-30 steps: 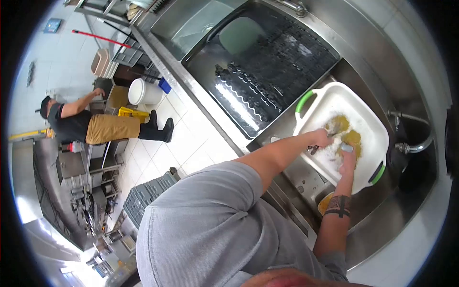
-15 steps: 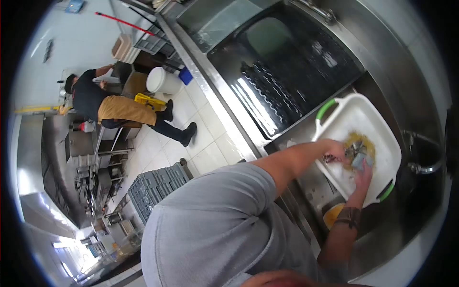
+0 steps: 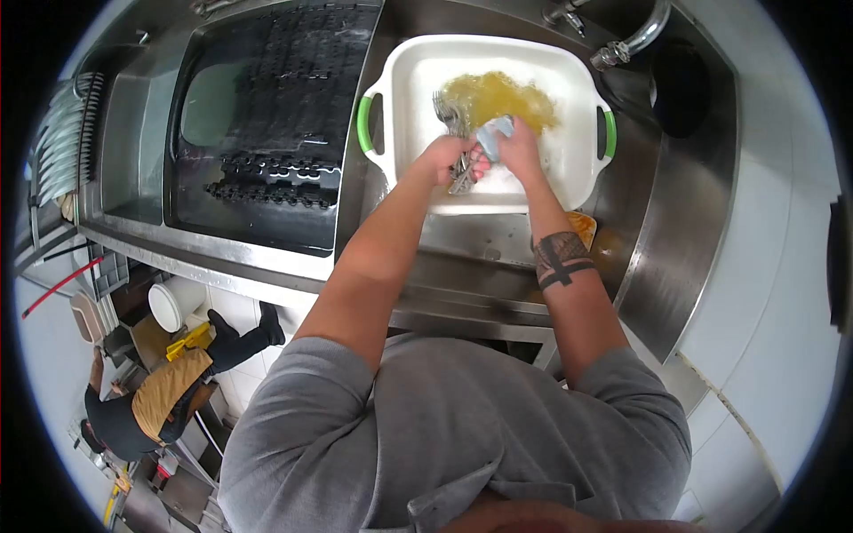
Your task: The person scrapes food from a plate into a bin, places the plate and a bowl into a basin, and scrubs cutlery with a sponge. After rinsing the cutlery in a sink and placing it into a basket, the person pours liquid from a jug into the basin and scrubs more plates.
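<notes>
Over a white tub [image 3: 409,67] with green handles, my left hand [image 3: 446,158] is closed round a bundle of metal forks [image 3: 451,115]. Their tines point up and away, and the handle ends come out below the fingers. My right hand [image 3: 518,147] is closed on a grey-blue cloth or sponge [image 3: 494,135], pressed against the cutlery beside my left fingers. Yellowish foam [image 3: 498,96] floats in the tub beyond both hands. How the fingertips wrap the cutlery is partly hidden.
Left of the tub, a basin [image 3: 267,133] holds dark liquid and black racks. A faucet [image 3: 622,49] stands behind right. An orange-stained container [image 3: 582,228] sits below the tub. Plates stand in a rack [image 3: 67,138] at far left. Another person [image 3: 133,409] is at the lower left.
The view has swung round, so the tub now appears upright at top centre. Both hands remain together over it, with the cutlery and the cloth or sponge still held.
</notes>
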Available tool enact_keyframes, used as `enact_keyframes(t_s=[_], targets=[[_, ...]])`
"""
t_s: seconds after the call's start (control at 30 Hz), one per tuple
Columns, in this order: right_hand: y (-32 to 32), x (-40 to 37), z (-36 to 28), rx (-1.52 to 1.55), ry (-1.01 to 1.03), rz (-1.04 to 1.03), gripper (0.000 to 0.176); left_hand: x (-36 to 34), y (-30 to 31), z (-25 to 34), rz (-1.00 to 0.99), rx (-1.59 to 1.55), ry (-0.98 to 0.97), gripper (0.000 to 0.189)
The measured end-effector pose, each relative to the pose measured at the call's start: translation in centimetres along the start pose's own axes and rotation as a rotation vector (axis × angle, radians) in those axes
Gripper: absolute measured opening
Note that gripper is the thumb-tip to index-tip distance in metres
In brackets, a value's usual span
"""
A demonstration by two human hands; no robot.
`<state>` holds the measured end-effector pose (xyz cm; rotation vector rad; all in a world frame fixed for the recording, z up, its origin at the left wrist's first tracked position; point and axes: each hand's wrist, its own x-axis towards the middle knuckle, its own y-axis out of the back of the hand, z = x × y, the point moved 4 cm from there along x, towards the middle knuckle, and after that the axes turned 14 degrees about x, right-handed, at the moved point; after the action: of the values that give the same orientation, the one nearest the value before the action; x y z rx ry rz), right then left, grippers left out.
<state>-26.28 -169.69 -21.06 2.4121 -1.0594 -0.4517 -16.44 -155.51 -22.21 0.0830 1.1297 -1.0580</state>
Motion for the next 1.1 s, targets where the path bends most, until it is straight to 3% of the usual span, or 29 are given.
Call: enact_keyframes(t_s=[0.07, 0.13, 0.2, 0.23, 0.27, 0.33, 0.4, 0.47, 0.5, 0.53, 0.6, 0.67, 0.73, 0.77, 0.8, 0.87, 0.93, 1.0, 1.07, 1.1], targets=[[-0.6, 0.3, -0.5, -0.034, -0.068, 0.073, 0.039, 1.2, 0.8, -0.6, -0.036, 0.004, 0.027, 0.024], [0.1, 0.2, -0.5, -0.069, -0.136, 0.145, 0.041, 2.7, 1.2, -1.2, -0.195, 0.017, 0.024, 0.022], [-1.1, 0.0, 1.2, 0.919, -0.335, -0.064, 0.028, 0.6, 0.0, -0.7, -0.146, 0.145, -0.003, 0.018], [-1.7, 0.2, 2.8, 0.952, -0.464, -0.182, 0.028, -0.1, -0.1, -0.4, -0.12, 0.212, -0.017, 0.018], [-1.0, 0.8, 2.2, 0.959, -0.455, -0.174, 0.028, -0.3, -0.1, 0.1, -0.093, 0.276, -0.034, 0.017], [1.4, 0.9, 1.3, 0.392, -0.469, -0.07, 0.03, -0.2, -0.3, -0.2, -0.133, 0.292, -0.013, 0.019], [2.1, 0.9, 2.4, 0.45, -0.528, 0.077, 0.027, 0.0, -0.7, -0.1, -0.205, 0.126, -0.022, 0.022], [3.2, 1.5, 2.5, 1.283, -0.375, 0.237, 0.033, -0.3, -0.6, 0.3, -0.211, 0.184, -0.022, 0.023], [3.5, 2.0, 2.2, 1.352, -0.344, 0.157, 0.039, -0.7, -0.7, 0.4, -0.21, 0.228, -0.025, 0.023], [3.8, 2.3, 2.2, 1.356, -0.333, 0.165, 0.039, -0.9, -0.9, 0.7, -0.216, 0.239, -0.029, 0.023], [3.5, 1.9, 0.7, 1.329, -0.479, -0.049, 0.044, -2.1, -1.7, 0.9, -0.266, 0.414, 0.0, 0.021], [4.6, 3.3, 0.3, 1.257, -0.454, -0.151, 0.046, -1.9, -1.8, 0.7, -0.315, 0.396, -0.018, 0.017], [4.9, 4.0, -0.5, 0.638, -0.39, -0.55, 0.047, -2.2, -1.9, 1.0, -0.227, 0.493, -0.052, 0.016], [5.2, 3.8, -1.9, 0.418, -0.25, -0.546, 0.038, -2.2, -2.1, 0.8, -0.234, 0.498, -0.047, 0.016], [4.7, 3.6, -2.0, 0.42, -0.257, -0.534, 0.038, -2.1, -2.2, 0.9, -0.174, 0.506, -0.111, 0.018], [4.7, 3.7, -3.1, -0.127, 0.05, -0.393, 0.037, -1.6, -2.6, 1.2, -0.134, 0.522, -0.178, 0.02], [4.5, 2.2, -3.7, -0.155, 0.057, -0.309, 0.038, -1.3, -2.6, 1.0, -0.159, 0.629, -0.261, 0.027], [4.9, 1.3, -2.8, -0.215, -0.097, 0.036, 0.032, -0.7, -2.2, 0.5, -0.192, 0.65, -0.242, 0.028], [4.3, 0.6, -1.5, -0.253, -0.194, 0.04, 0.033, -0.8, -1.8, 0.3, -0.206, 0.656, -0.227, 0.03], [3.8, -0.1, -0.1, 0.173, -0.252, 0.014, 0.034, -1.2, -1.7, 0.2, -0.188, 0.733, -0.185, 0.029]])
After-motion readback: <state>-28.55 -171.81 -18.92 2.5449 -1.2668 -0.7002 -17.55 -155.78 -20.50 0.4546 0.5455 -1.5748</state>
